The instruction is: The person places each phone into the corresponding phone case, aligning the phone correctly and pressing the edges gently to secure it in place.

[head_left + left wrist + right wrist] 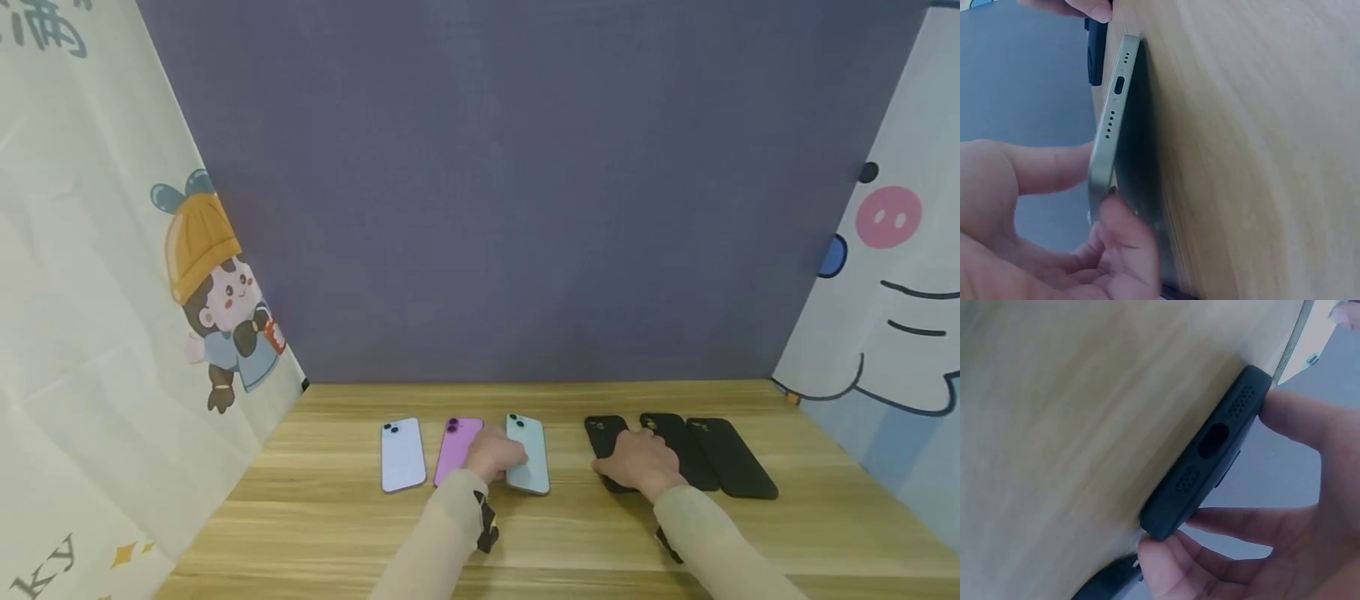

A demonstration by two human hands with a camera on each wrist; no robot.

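My left hand (495,452) holds the pale green smartphone (534,467) by its left edge. In the left wrist view the phone's bottom edge (1104,145), with port and speaker holes, tilts slightly off the table; the thumb is on its back and curled fingers are at its side. My right hand (640,460) grips the leftmost black phone case (602,429) across its width. The right wrist view shows that case's lower end (1210,450), with a port cutout, between thumb and fingers. A purple smartphone (452,450) lies just left of my left hand.
A pale lavender smartphone (403,458) lies at the far left of the row. Two more black phone cases, the middle one (686,454) and the right one (731,458), lie right of my right hand. The wooden table (300,517) meets a dark backdrop (487,208) behind.
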